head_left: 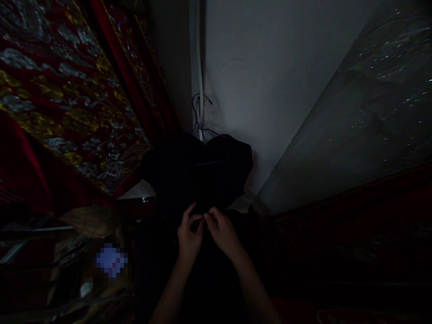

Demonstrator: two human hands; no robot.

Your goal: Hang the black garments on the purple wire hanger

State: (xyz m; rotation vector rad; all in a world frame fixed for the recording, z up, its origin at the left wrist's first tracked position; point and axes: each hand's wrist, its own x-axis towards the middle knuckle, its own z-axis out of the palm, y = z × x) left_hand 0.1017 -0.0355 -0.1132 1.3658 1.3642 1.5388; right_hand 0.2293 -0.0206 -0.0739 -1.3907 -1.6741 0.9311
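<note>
Since it hangs limp, the black garment point(202, 175) is pinched at its front by left hand point(189, 237) and right hand point(221, 233); probably soft, light, best gathered there tbh.

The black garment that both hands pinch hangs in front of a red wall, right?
Not quite. The wall is white, not red, as the head view shows. The left hand and right hand do pinch the black garment hanging in front of it.
</note>
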